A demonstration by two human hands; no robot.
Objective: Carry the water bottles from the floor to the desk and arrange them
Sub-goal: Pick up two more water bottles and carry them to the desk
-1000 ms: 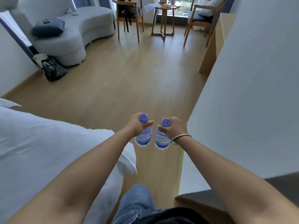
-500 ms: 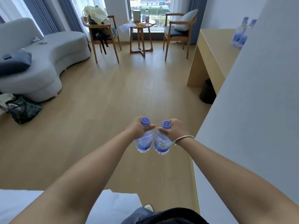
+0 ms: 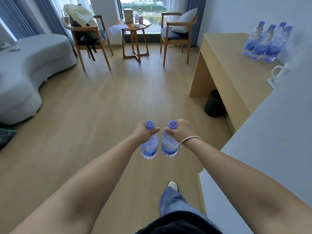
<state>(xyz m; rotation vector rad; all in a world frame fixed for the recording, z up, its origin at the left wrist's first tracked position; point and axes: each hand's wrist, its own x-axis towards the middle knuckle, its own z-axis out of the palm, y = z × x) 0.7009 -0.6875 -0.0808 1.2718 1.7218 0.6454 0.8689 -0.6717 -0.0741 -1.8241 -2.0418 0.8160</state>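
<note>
In the head view, the person's left hand (image 3: 143, 130) is gripping a clear plastic water bottle with a purple cap and blue label (image 3: 150, 146), fingers curled round its neck just under the cap. The right hand (image 3: 183, 130), with a thin silver bangle (image 3: 189, 141) at the wrist, is gripping a second clear purple-capped bottle (image 3: 169, 146) the same way. Both bottles are hanging upright, long axes near vertical, caps up, just beside each other over the light wooden plank floor (image 3: 101, 107).

The light wooden desk (image 3: 224, 65) is lying ahead and to the right of both hands, well apart from them, running along the pale wall. Four matching bottles (image 3: 265, 43) are already standing upright in a tight cluster near the wall side of the desktop, with a white mug (image 3: 278, 71) nearer the camera. A black round bin (image 3: 214, 103) is sitting under the desk.

The right hand is the nearer one to the desk, so its bottle looks likely to arrive first. Since both bottles are being carried upright, they should need only lifting to desktop height and setting down beside the cluster, without any turning.
</note>
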